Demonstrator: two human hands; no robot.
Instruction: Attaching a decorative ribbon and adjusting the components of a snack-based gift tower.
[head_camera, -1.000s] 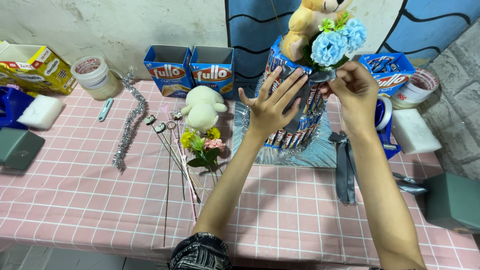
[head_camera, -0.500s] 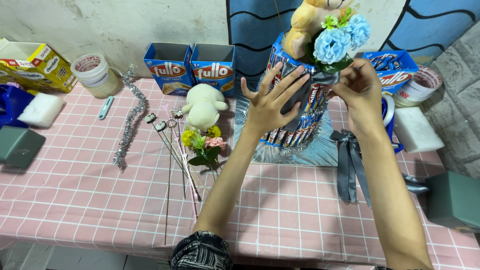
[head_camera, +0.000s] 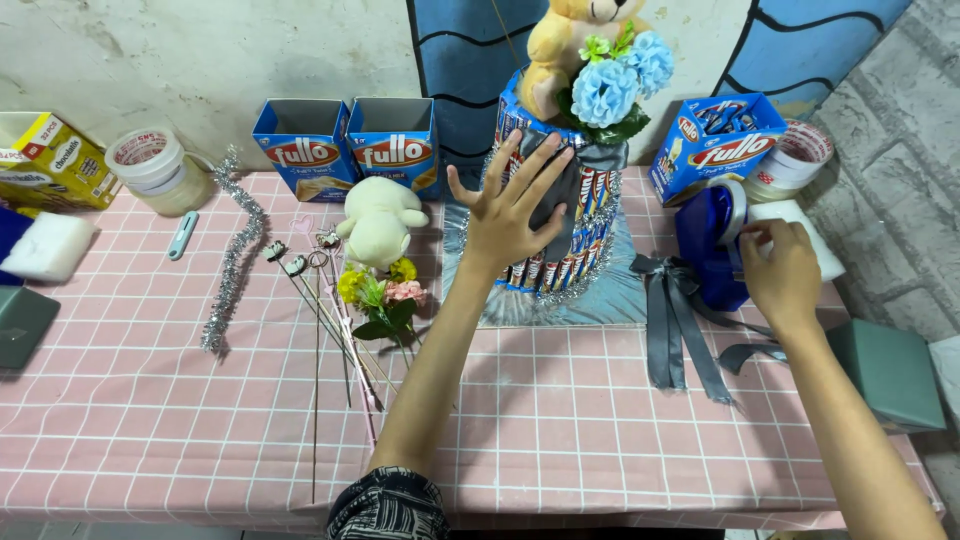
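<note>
Left hand (head_camera: 512, 205) spread flat, fingers splayed, pressing grey ribbon (head_camera: 562, 190) against the snack tower (head_camera: 560, 235); right hand (head_camera: 780, 268) pinches a tape roll (head_camera: 722, 235).

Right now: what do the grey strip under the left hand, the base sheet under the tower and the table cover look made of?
Grey strip, under the left hand: probably satin ribbon; soft sheen, and it drapes.
Base sheet: looks like silver foil or foil-covered board; crinkled, mirror-like glare.
Table cover: likely wipeable plastic or oilcloth in pink check; smooth, faint gloss, though cloth is possible.
</note>
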